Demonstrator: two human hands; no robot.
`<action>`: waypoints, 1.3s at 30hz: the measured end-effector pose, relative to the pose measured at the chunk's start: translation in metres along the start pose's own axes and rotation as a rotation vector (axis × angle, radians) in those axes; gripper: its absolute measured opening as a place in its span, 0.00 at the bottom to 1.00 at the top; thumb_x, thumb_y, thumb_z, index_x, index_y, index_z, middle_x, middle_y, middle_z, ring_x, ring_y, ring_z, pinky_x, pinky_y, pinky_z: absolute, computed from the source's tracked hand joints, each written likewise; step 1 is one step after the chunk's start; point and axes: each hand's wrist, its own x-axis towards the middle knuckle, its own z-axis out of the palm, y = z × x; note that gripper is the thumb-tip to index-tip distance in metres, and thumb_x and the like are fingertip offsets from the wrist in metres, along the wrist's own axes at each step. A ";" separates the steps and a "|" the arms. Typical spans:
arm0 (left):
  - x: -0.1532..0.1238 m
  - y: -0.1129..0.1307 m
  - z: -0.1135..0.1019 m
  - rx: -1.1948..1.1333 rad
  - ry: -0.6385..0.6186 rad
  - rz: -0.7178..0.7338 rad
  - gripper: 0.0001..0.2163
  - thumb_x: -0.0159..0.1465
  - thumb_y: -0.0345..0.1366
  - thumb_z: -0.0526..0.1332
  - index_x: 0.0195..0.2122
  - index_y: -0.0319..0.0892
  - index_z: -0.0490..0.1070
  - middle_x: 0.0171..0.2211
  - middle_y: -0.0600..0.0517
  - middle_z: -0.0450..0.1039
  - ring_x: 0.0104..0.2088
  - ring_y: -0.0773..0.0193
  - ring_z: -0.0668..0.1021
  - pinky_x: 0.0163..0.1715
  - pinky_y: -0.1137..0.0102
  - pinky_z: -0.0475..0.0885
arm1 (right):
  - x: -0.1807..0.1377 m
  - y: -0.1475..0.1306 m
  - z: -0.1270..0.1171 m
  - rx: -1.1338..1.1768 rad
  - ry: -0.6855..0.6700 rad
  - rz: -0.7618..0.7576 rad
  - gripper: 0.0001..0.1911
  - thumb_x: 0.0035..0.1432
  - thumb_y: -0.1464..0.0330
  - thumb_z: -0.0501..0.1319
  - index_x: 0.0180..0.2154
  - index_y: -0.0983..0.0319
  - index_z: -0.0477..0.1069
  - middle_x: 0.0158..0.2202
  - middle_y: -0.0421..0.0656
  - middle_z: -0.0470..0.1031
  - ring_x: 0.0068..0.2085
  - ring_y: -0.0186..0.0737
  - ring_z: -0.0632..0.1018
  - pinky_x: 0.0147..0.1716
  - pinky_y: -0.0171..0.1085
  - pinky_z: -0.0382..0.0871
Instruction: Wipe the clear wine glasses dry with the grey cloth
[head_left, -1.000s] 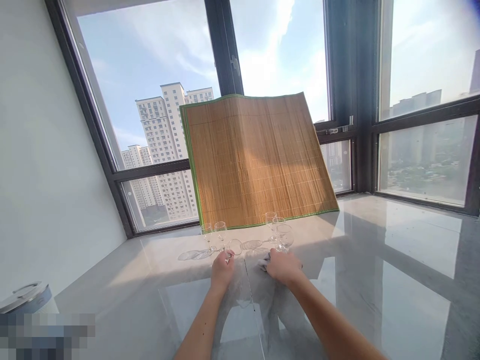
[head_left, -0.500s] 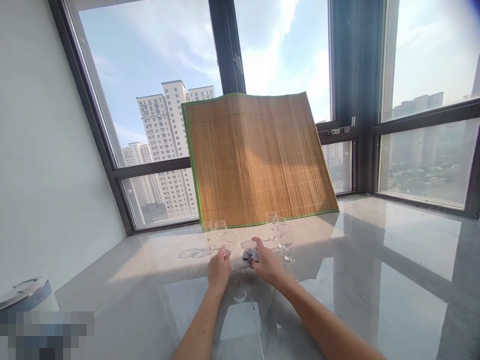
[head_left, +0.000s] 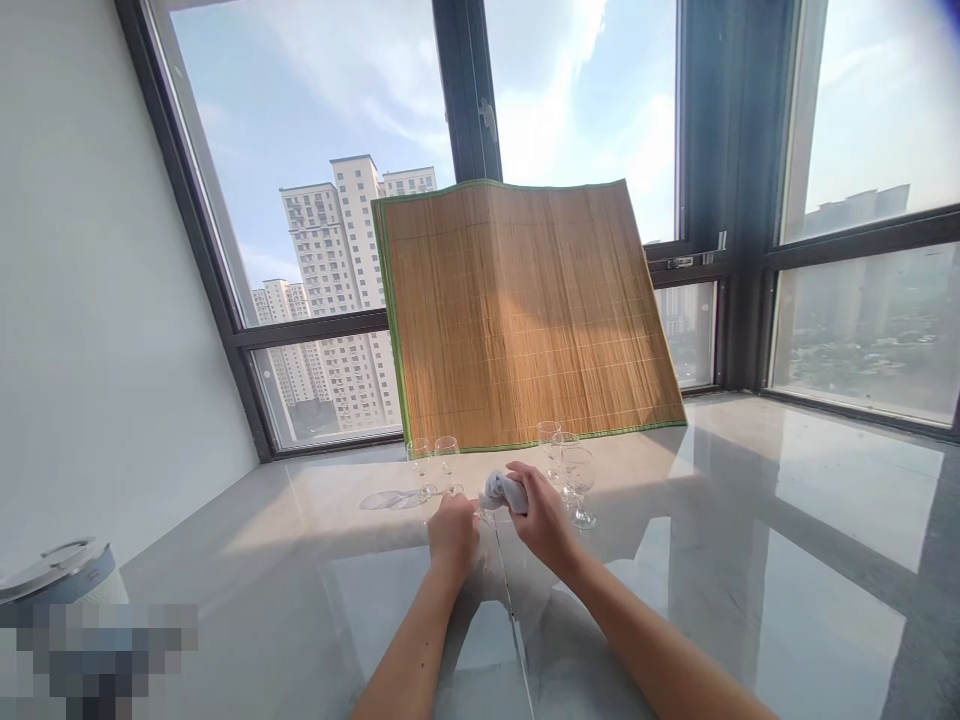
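Countertop [head_left: 300,610], smooth and glossy grey with a stone-like look, runs under both hands and mirrors the windows; thin straight seam [head_left: 514,630] between the forearms. Lidded tub [head_left: 60,575], round, pale flat lid, bluish band, well off to the left hand's left and nearer the viewer; lower part pixelated.

Left hand [head_left: 454,535] closed, fingers curled in, on a held glass [head_left: 487,516]: clear, mostly hidden, only a faint bit showing between hand and cloth. Right hand [head_left: 544,515] gripping a bunched cloth [head_left: 504,492], soft, whitish-grey, crumpled into a twisted lump at its fingertips, just right of the left hand and against the held glass.

Just beyond the right hand and to its right, three stemmed glasses [head_left: 578,468], clear, rounded bowls, upright on flat round feet, grouped close. Just beyond the left hand, slightly left, two more stemmed glasses [head_left: 447,452], same shape, upright, side by side. Their shadow [head_left: 394,500] falls left of the left hand.

Behind all glasses, straight out from the hands: slatted mat [head_left: 525,310], brown, bamboo-like, fine vertical strips, gently wavy, green edging, tilted back against dark window frames [head_left: 469,90]. Past the panes, pale tower blocks [head_left: 356,230], far beyond the left hand.
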 end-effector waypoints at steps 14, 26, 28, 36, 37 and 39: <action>0.002 -0.006 0.001 -0.192 0.067 -0.120 0.12 0.68 0.37 0.54 0.37 0.44 0.78 0.35 0.49 0.77 0.40 0.59 0.75 0.35 0.70 0.61 | 0.005 0.013 -0.002 0.398 0.009 0.545 0.21 0.48 0.66 0.62 0.46 0.58 0.62 0.29 0.36 0.73 0.29 0.39 0.74 0.30 0.37 0.67; 0.000 -0.002 -0.007 -0.036 0.109 -0.063 0.13 0.62 0.28 0.58 0.40 0.49 0.81 0.34 0.48 0.76 0.46 0.52 0.69 0.49 0.61 0.59 | 0.005 0.015 -0.006 0.234 0.058 0.520 0.21 0.49 0.64 0.60 0.47 0.58 0.63 0.31 0.40 0.74 0.30 0.41 0.75 0.30 0.37 0.67; -0.001 0.000 -0.007 -0.048 0.136 0.017 0.16 0.61 0.26 0.57 0.42 0.50 0.81 0.33 0.48 0.75 0.45 0.54 0.68 0.50 0.61 0.59 | 0.003 0.015 -0.005 0.190 -0.008 0.485 0.20 0.49 0.66 0.59 0.47 0.58 0.63 0.31 0.39 0.74 0.29 0.40 0.74 0.29 0.36 0.65; 0.001 -0.005 -0.009 -0.132 0.169 0.062 0.18 0.61 0.23 0.56 0.45 0.48 0.79 0.36 0.48 0.76 0.47 0.53 0.68 0.49 0.63 0.61 | 0.010 0.002 -0.017 0.572 -0.177 0.646 0.27 0.45 0.63 0.66 0.49 0.59 0.63 0.32 0.41 0.77 0.29 0.42 0.76 0.26 0.36 0.66; 0.001 -0.006 -0.009 -0.146 0.160 0.058 0.18 0.61 0.24 0.55 0.45 0.48 0.79 0.37 0.48 0.77 0.48 0.53 0.68 0.49 0.63 0.61 | 0.010 -0.001 -0.018 0.632 -0.201 0.677 0.28 0.45 0.63 0.66 0.49 0.59 0.64 0.33 0.42 0.78 0.29 0.42 0.77 0.26 0.36 0.67; 0.001 -0.007 -0.010 -0.174 0.137 0.059 0.16 0.63 0.27 0.55 0.45 0.46 0.79 0.38 0.47 0.77 0.47 0.53 0.69 0.48 0.63 0.62 | 0.010 -0.005 -0.020 0.739 -0.218 0.715 0.29 0.46 0.62 0.68 0.50 0.58 0.64 0.36 0.44 0.78 0.32 0.43 0.78 0.26 0.36 0.68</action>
